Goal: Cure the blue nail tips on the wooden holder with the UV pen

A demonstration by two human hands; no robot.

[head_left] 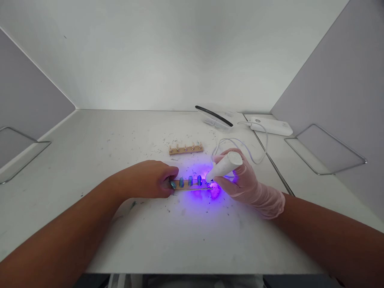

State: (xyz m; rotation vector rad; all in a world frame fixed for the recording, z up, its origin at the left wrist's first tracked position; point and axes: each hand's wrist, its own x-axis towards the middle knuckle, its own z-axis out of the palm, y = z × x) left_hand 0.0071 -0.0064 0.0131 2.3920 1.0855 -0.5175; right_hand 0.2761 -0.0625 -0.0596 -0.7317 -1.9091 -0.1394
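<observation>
My bare left hand [153, 178] is closed on the left end of a narrow wooden nail stand [186, 185]. Along that stand sit several shiny blue-green false nails [190, 181]. In a pink glove, my right hand [241, 180] grips a white handheld UV lamp [226, 165], tilted with its head down at the stand's right end. Purple light from it falls over that end and the table around it. What lies directly under the lamp head is hidden by glare. A white cable runs off behind the glove.
A second wooden stand [186, 150] with several pale nail tips lies farther back. Behind it rests a black-edged white object [214, 117]. A white cabled device [271, 126] lies at the back right. Wire frames [325, 150] stick out at both sides. Dark specks dot the white table [144, 236].
</observation>
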